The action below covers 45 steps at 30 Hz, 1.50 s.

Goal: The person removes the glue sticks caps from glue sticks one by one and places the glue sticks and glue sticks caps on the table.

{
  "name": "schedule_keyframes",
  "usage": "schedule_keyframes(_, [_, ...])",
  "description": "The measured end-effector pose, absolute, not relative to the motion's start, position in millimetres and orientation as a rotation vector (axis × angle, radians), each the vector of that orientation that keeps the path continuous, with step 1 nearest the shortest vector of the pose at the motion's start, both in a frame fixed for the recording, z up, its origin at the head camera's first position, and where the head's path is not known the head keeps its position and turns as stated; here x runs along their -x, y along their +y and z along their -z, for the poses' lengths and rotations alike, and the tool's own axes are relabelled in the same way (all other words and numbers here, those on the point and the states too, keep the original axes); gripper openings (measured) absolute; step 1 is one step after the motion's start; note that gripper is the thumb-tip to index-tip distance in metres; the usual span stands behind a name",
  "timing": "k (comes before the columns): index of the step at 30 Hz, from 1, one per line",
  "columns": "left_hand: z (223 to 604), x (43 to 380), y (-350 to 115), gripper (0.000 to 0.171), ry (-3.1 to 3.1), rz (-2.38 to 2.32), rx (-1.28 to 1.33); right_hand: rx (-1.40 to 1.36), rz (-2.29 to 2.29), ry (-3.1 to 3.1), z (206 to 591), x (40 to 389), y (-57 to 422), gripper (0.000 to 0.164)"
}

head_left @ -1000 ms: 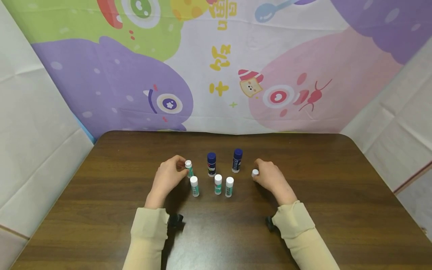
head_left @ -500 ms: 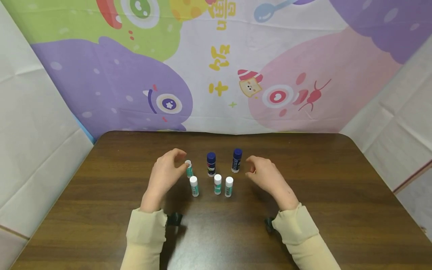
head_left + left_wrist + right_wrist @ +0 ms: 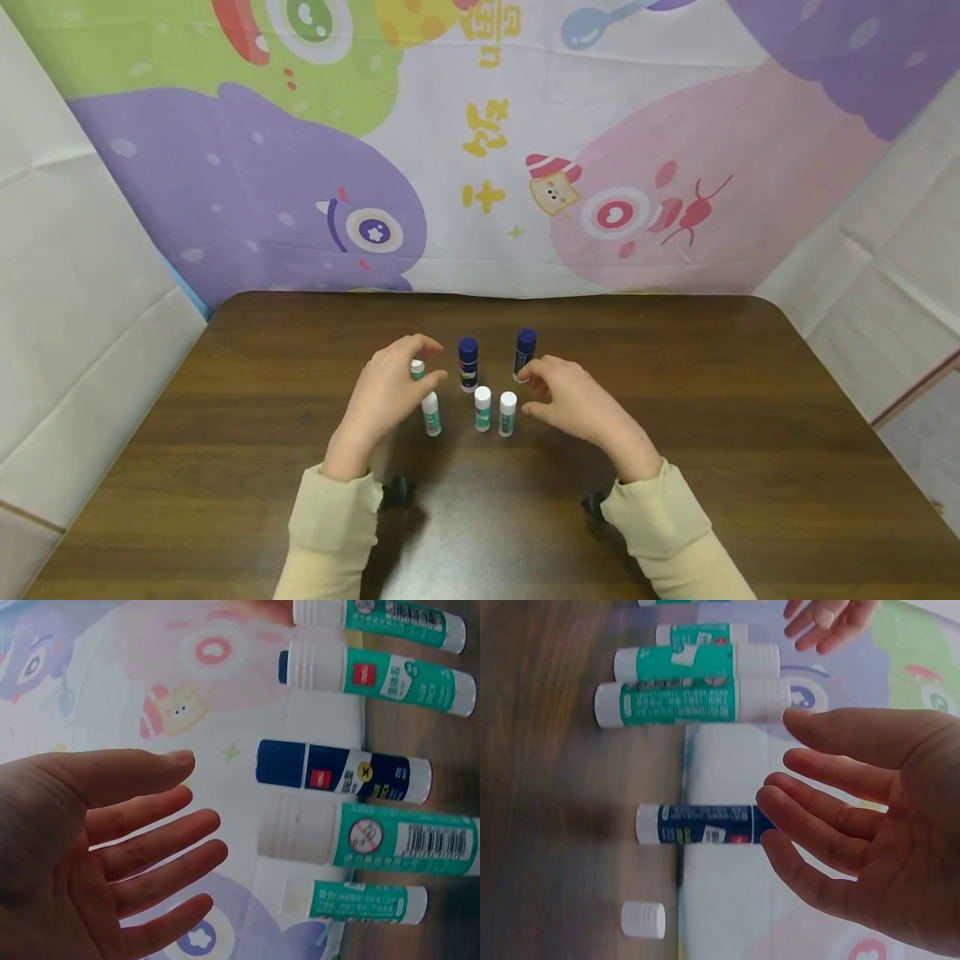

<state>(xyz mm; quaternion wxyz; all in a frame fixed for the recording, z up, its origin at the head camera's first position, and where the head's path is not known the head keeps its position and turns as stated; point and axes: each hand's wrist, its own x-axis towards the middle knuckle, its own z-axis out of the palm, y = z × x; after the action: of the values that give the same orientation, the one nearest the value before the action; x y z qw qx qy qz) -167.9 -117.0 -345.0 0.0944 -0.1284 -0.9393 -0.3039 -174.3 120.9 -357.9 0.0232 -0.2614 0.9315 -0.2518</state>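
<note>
- On the brown table (image 3: 480, 525), six glue sticks stand upright before me; whatever their capped tubes contain is hidden.
- Blue caps top the left blue stick (image 3: 468, 365) and the right blue stick (image 3: 526, 348).
- White caps top the front-left green stick (image 3: 432, 417) and, side by side, the mid-left green stick (image 3: 482, 408) and mid-right green stick (image 3: 507, 415).
- Behind my left hand (image 3: 386, 385), the back-left green stick (image 3: 417, 372) partly shows.
- A loose white cap (image 3: 643, 920) sits apart.
- My left hand is wide, thumb parted from fingers.
- My right hand (image 3: 570, 402) is loosely spread near the right blue stick; contact I can't tell.
</note>
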Motion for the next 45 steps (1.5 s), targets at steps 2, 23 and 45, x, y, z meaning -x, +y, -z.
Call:
schedule_keyframes(2, [345.5,166.9,-113.8,0.028,-2.795,0.904,0.403,0.817,0.792,2.878,358.9,173.3,117.6,0.032])
schedule_keyframes(23, [352.4,162.1,-89.1,0.026,-2.839,0.796,0.620,0.790,0.833,2.881,376.8,174.3,101.8,0.019])
schedule_keyframes(45, [356.7,159.7,-75.0,0.025,-2.795,0.812,0.722,0.701,1.057,2.946,363.7,165.1,111.1,0.014])
